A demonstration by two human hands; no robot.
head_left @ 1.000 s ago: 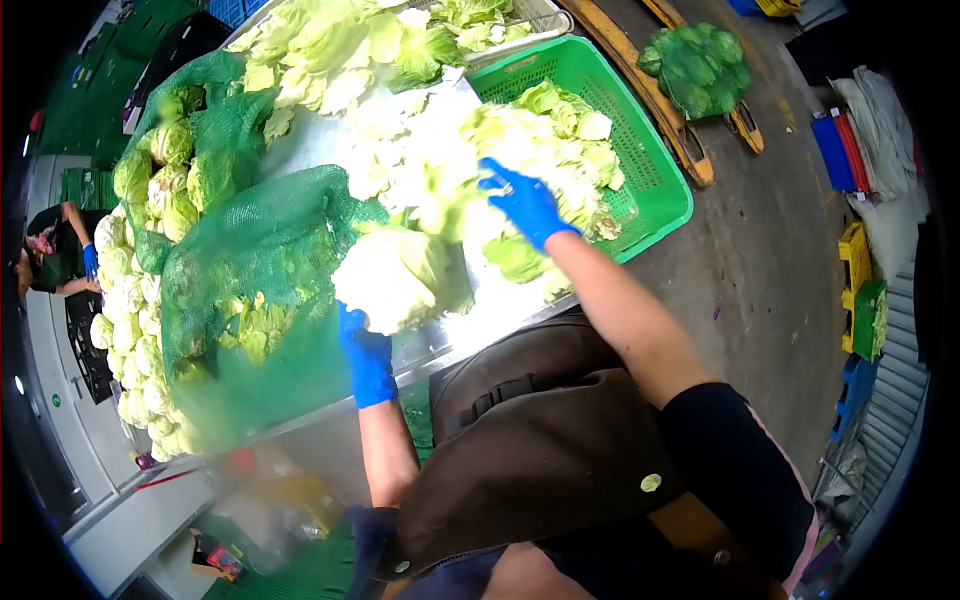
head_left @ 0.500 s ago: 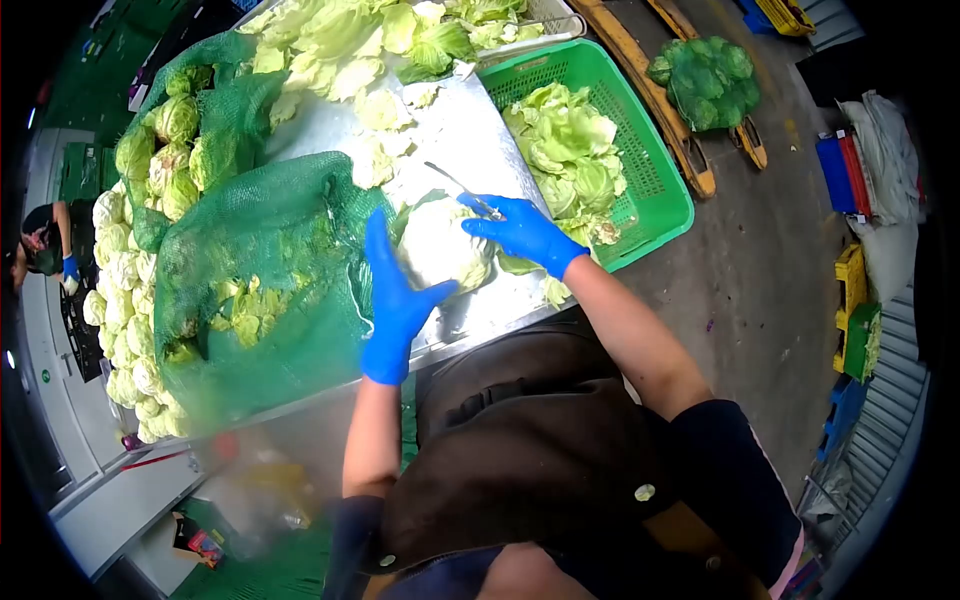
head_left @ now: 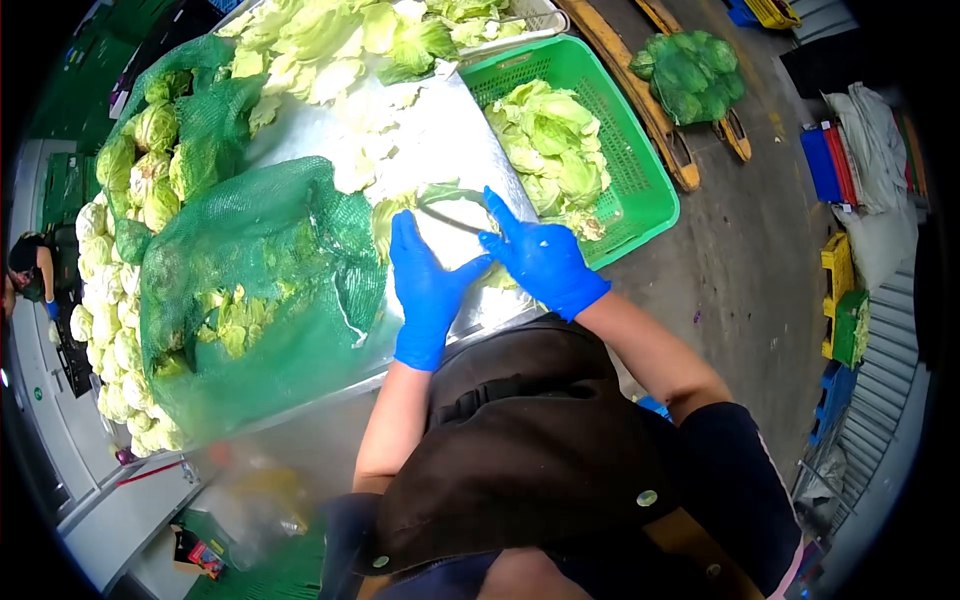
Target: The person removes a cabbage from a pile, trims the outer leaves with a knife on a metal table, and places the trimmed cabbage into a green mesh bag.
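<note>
A pale, trimmed cabbage (head_left: 455,222) rests on the metal tabletop (head_left: 470,130) before me. My left hand (head_left: 430,285), in a blue glove, is cupped around its near left side, thumb stretched toward the right. On the other side, my gloved right hand (head_left: 545,265) grips a small knife (head_left: 450,219); its thin dark blade lies across the cabbage, and the handle is hidden by the fingers. Loose green leaves (head_left: 384,228) hang at the cabbage's left edge. Beside my left hand spreads a green mesh sack (head_left: 270,220) with leaf scraps in it.
At the right stands a green crate (head_left: 640,190) holding leaves. Whole cabbages (head_left: 155,130) lie in netting at the left, with a pile of pale heads (head_left: 105,290) beyond. A pallet jack (head_left: 640,95) and a netted cabbage sack (head_left: 690,78) are on the floor. Another person (head_left: 30,270) works far left.
The knife blade has come down from above the cabbage to lie across it. Both hands have drawn closer together, the left moving right. The whole view has shifted slightly.
</note>
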